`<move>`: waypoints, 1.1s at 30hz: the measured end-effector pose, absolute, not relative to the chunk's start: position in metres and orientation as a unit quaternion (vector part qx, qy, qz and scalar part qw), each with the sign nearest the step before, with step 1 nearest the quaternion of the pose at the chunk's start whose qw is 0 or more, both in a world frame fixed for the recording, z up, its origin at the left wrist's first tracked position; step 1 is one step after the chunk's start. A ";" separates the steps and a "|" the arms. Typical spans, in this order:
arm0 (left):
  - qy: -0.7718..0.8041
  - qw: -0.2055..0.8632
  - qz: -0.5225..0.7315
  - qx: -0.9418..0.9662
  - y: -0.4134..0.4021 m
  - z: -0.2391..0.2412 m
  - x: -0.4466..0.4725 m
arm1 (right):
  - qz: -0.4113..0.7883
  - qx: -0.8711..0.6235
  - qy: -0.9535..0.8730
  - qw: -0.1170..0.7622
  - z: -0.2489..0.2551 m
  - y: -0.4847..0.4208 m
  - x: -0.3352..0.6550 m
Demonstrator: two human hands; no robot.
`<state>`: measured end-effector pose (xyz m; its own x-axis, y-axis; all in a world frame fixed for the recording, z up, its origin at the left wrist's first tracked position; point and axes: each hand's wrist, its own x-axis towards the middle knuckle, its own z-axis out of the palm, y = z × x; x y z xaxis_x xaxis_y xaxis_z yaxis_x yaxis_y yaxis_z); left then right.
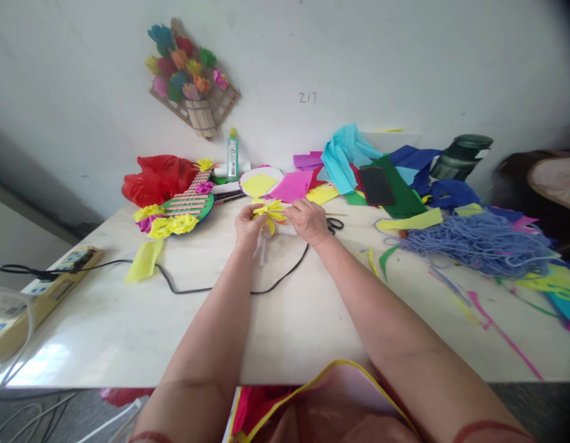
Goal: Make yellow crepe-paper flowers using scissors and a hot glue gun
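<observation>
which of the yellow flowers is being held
The yellow flower in the left hand, with the right hand at its edge; the others decorate the green board.

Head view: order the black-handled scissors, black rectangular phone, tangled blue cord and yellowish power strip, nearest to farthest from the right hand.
1. Scissors: just right of the right hand
2. Phone: farther right, behind
3. Cord: far right
4. Power strip: far left

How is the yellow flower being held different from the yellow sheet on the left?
The yellow flower is held in the left hand; the yellow sheet lies on the table. The flower spreads into narrow strips; the sheet is one broad piece. Both are yellow.
</observation>
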<state>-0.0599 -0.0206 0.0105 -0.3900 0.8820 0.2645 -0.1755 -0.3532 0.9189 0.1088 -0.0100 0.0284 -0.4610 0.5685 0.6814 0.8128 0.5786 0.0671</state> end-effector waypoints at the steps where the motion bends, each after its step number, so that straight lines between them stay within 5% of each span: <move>1: 0.432 0.372 0.714 0.407 -0.021 0.011 -0.060 | -0.200 -0.414 -0.831 0.314 0.028 -0.010 0.109; 19: 0.356 0.425 0.763 0.332 -0.018 0.010 -0.067 | -0.188 -0.451 -0.786 0.379 0.021 0.000 0.118; 33: 0.367 0.434 0.741 0.358 -0.016 0.005 -0.069 | -0.092 -0.661 -0.654 0.355 0.005 0.026 0.167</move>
